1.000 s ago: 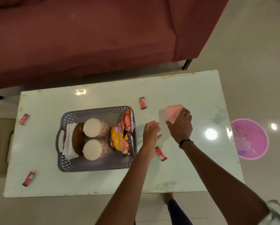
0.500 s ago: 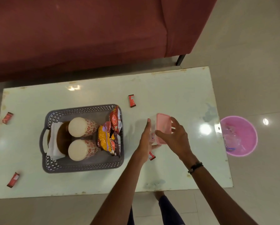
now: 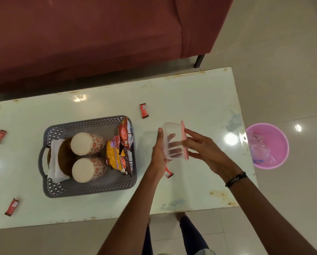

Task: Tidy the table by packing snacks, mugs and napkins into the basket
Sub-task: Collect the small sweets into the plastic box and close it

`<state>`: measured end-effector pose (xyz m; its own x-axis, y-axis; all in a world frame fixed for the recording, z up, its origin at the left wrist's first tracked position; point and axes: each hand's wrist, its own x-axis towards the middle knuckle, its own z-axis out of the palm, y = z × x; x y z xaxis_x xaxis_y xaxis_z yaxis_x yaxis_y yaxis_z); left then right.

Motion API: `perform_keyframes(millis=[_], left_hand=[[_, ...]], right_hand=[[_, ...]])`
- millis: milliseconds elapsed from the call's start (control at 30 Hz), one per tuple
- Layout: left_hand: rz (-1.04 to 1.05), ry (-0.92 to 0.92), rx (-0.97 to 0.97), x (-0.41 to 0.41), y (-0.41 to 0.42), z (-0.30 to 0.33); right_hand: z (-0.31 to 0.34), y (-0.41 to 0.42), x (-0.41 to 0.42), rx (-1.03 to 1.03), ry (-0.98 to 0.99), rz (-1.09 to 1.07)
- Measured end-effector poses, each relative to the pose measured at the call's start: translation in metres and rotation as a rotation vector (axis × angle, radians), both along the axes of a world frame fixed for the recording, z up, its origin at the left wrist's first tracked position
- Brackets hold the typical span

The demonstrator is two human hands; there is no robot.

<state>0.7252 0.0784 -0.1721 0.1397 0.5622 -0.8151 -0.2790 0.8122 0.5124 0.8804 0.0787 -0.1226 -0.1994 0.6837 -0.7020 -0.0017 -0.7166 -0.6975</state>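
Observation:
A clear plastic box [image 3: 169, 132] with a pink lid [image 3: 183, 138] is held on its side above the table, right of the grey basket [image 3: 91, 188]. My left hand [image 3: 158, 155] grips the box's base side, and my right hand [image 3: 202, 150] holds the lid side. The basket holds two white mugs with red flowers [image 3: 87, 143] [image 3: 88, 169], a white napkin [image 3: 54, 162] and several snack packets [image 3: 120, 150]. Small red wrappers lie loose on the table: one [image 3: 144, 110] behind the box, one [image 3: 168, 172] under my left wrist, others at the left edge [image 3: 0, 136] [image 3: 11, 207].
The white table [image 3: 200, 100] has worn edges. A dark red sofa [image 3: 99, 37] stands just behind it. A pink bin [image 3: 279, 137] sits on the tiled floor to the right. My legs [image 3: 190, 232] show below the table's near edge.
My right hand lifted the pink-lidded box off the table and turned it on its side; my left hand came over and took hold of its base. The view shifted slightly right.

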Motion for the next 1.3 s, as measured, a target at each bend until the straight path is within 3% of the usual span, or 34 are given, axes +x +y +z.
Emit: perform_keyframes(millis=[467, 600, 800, 1133, 1300], left_hand=[[-0.042, 0.085, -0.022, -0.014, -0.004, -0.009], [-0.088, 0.199, 0.033, -0.011, -0.002, -0.013], [0.035, 0.256, -0.02, -0.002, 0.006, -0.027], [-0.086, 0.315, -0.054, 0.008, 0.014, -0.033], [-0.139, 0.365, -0.032, 0.007, 0.007, -0.032]], right_hand=[[-0.037, -0.013, 0.005, -0.198, 0.293, -0.118], [-0.042, -0.01, 0.004, -0.21, 0.34, -0.205], [-0.055, -0.007, 0.018, -0.314, 0.36, -0.526], [-0.078, -0.021, 0.047, -0.276, 0.246, -0.668], [-0.088, -0.02, 0.048, -0.15, -0.018, -0.493]])
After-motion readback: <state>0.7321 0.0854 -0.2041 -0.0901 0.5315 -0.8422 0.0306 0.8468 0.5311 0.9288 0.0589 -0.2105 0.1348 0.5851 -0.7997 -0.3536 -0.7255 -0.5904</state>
